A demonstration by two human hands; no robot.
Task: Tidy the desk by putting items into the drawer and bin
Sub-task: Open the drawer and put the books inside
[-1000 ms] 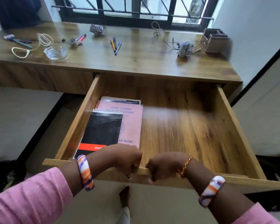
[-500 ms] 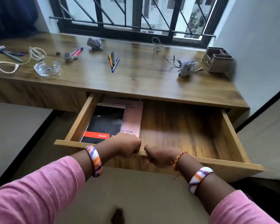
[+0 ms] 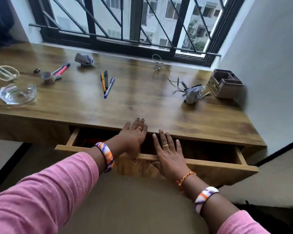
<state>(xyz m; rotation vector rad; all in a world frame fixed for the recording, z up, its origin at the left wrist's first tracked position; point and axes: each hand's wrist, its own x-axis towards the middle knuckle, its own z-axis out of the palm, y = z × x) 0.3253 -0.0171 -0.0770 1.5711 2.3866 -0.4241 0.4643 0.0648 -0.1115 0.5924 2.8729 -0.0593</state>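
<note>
Reaching forward, you have both hands spread flat, fingers straight, and neither one grips anything. Your left hand (image 3: 134, 135) stretches over the drawer (image 3: 210, 163), its fingertips lying on the near edge of the desk (image 3: 142, 98). Your right hand (image 3: 167, 152) lies palm down across the drawer's front board, fingers pointing toward the desk edge and the thumb tucked under the board's lip.

The drawer sits only partly open below the middle of the desk, its inside mostly in shadow; something red shows at its left end, too dark to identify.

On the desk, three pens (image 3: 107, 83) lie together near the middle. To the far left are a glass dish (image 3: 17, 94), a loop of white cord (image 3: 4, 73), a pink marker (image 3: 61, 70) and a small cup-like object (image 3: 47, 76). One crumpled paper (image 3: 84, 58) sits toward the far side, another (image 3: 192, 95) lies tangled with a cable (image 3: 161, 68) on the right, just beside a brown organiser box (image 3: 226, 83).
</note>
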